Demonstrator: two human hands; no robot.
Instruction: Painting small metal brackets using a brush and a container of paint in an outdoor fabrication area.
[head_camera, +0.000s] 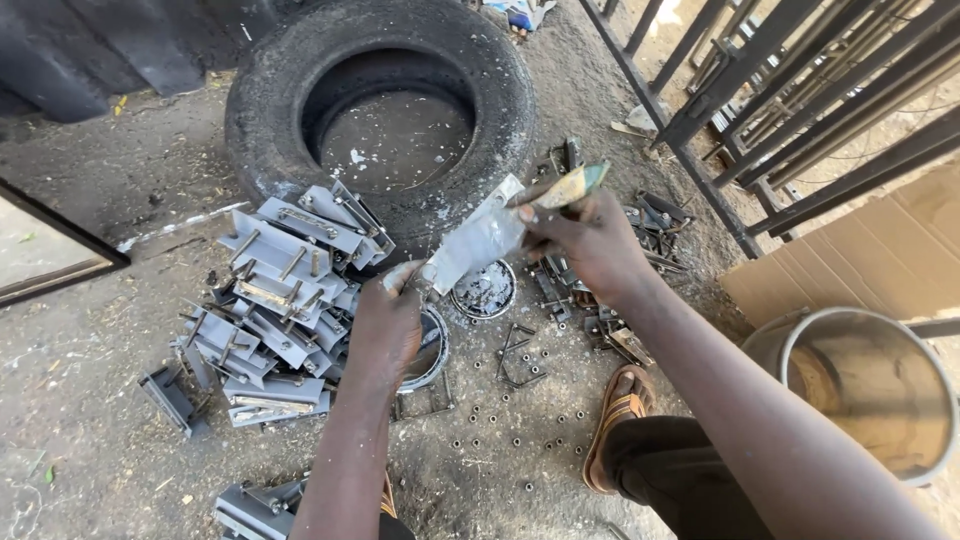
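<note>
Dirt floor beside an old tyre (380, 100): left hand (385, 325) grips a grey metal plate (478, 238), right hand (590, 240) grips a paintbrush (570, 186) on it.

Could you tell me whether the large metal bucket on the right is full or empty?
Empty: the large metal bucket's bare rusty inner wall shows, nothing inside.

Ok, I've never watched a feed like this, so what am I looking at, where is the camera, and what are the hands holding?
There is no machine: a person works with bare hands, and one camera on their head looks down at dirt ground. The left hand and right hand hold the two ends of a flat grey metal plate; the right hand also grips a flat tool with a greenish tip. To the left lies a pile of grey metal brackets, beyond it an old tyre. Small nuts dot the ground, and a metal bucket stands at right.
</note>
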